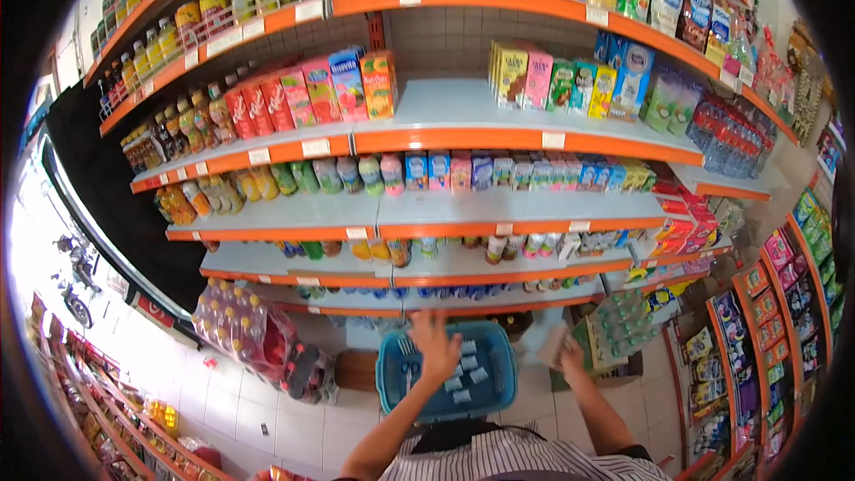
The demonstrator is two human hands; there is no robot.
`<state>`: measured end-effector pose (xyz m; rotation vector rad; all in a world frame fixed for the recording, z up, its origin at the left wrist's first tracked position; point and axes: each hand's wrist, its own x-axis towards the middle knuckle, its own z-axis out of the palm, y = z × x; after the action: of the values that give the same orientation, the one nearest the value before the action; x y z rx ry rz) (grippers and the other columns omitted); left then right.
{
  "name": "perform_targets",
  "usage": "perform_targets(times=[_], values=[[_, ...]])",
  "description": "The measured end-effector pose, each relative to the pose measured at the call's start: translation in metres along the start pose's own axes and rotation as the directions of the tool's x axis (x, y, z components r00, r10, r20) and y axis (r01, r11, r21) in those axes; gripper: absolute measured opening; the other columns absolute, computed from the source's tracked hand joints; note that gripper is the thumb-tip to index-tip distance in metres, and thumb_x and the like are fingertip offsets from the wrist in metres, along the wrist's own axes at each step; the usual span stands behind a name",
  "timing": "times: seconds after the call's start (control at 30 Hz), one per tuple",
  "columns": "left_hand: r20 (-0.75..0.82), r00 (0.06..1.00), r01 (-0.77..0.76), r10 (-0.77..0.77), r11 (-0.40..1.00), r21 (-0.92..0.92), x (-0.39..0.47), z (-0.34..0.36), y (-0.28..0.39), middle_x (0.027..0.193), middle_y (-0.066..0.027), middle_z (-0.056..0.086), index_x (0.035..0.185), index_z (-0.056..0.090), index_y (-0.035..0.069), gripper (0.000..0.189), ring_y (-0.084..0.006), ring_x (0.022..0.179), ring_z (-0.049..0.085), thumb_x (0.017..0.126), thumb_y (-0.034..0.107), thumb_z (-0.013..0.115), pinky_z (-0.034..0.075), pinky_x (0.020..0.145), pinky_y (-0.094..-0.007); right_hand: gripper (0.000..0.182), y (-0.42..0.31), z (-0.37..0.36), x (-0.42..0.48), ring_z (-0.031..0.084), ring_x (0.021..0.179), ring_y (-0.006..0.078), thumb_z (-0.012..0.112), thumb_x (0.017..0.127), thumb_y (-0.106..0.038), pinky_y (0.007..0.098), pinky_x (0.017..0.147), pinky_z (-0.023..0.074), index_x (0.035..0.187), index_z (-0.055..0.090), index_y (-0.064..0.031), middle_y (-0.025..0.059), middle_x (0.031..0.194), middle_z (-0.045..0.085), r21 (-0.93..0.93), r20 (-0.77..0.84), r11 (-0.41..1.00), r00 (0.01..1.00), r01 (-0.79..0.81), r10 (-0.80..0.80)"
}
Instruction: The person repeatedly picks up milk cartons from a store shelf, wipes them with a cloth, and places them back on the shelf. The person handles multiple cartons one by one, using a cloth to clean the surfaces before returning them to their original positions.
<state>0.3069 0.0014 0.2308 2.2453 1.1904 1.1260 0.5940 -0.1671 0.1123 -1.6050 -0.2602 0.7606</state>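
My left hand [437,349] is spread over a teal plastic basket [511,374], its fingers apart and blurred, with nothing in it. Inside the basket lie several small white packets [461,377] and what looks like a pair of blue-handled scissors [409,369]. To the right of the basket, my right hand [571,355] grips a flat beige object [553,346]. Motion blur hides what that object is. Ahead of both hands rises a shelf unit with orange edges [494,230], stocked with drink cartons [514,77] and bottles [369,175].
Shrink-wrapped bottles [230,314] stand on the tiled floor [287,424] at left, beside dark bottles [308,371]. Green-capped bottles [624,324] sit on a carton [584,337] at right. Racks of packets [761,300] line the right side. A motorcycle [77,280] is outside at left.
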Motion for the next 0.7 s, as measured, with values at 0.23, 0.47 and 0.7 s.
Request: perform_targets(times=[0.23,0.47,0.7], values=[[0.612,0.763,-0.365,0.206,0.919,0.147,-0.043,0.012,0.002,0.141,-0.0052,0.017,0.132,0.03,0.019,0.057,-0.0333,0.129,0.01,0.08,0.029,0.051,0.004,0.1,-0.0587,0.048,-0.057,0.16,-0.037,0.053,0.098,0.0193,0.051,0.084,-0.018,0.0333,0.071,0.0506,0.128,0.034,-0.0181,0.0034,0.116,0.049,0.353,0.429,0.907,0.901,-0.23,0.062],[0.531,0.832,-0.015,-0.159,0.951,0.309,-0.194,-0.008,-0.122,0.133,-0.0129,0.027,0.116,0.048,0.01,0.043,-0.0335,0.127,0.017,0.074,0.018,0.054,0.012,0.099,-0.0566,0.046,0.002,0.096,-0.06,0.055,0.091,0.0183,0.045,0.085,-0.014,0.0319,0.066,0.0478,0.128,0.03,-0.0127,0.0087,0.111,0.049,0.163,0.333,0.932,0.907,-0.324,0.257],[0.618,0.752,-0.004,-0.23,0.935,0.354,-0.174,0.043,-0.138,0.115,-0.0118,0.044,0.099,0.056,0.007,0.029,-0.0294,0.116,0.033,0.071,0.013,0.052,0.02,0.1,-0.0488,0.037,0.097,-0.07,-0.096,0.052,0.096,0.0202,0.043,0.083,-0.015,0.0323,0.073,0.0465,0.119,0.038,-0.0117,0.0075,0.111,0.049,0.455,0.139,0.79,0.909,-0.411,0.393]])
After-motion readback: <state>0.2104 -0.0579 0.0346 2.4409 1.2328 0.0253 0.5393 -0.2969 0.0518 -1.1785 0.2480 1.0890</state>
